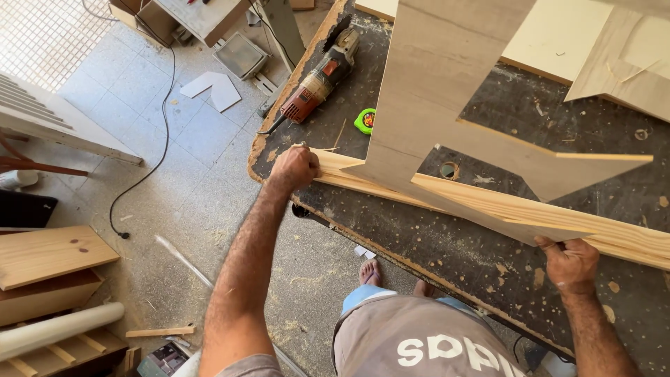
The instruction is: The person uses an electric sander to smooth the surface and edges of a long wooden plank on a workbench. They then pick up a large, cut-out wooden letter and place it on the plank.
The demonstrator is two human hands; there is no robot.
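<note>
A long pale wooden plank point(488, 206) lies across the dark, dusty workbench point(433, 244). My left hand point(294, 167) grips the plank's left end at the bench's edge. My right hand point(571, 264) holds the plank's near edge further right. A large cut panel of light laminated board point(447, 91), with arrow-shaped notches, rests on top of the plank and stretches away from me.
An angle grinder point(321, 77) and a green tape measure point(365, 121) lie at the bench's far left. More pale boards point(558, 35) sit at the back. On the tiled floor are a black cable point(164, 119), board offcuts point(213, 87) and stacked wood point(49, 269) at left.
</note>
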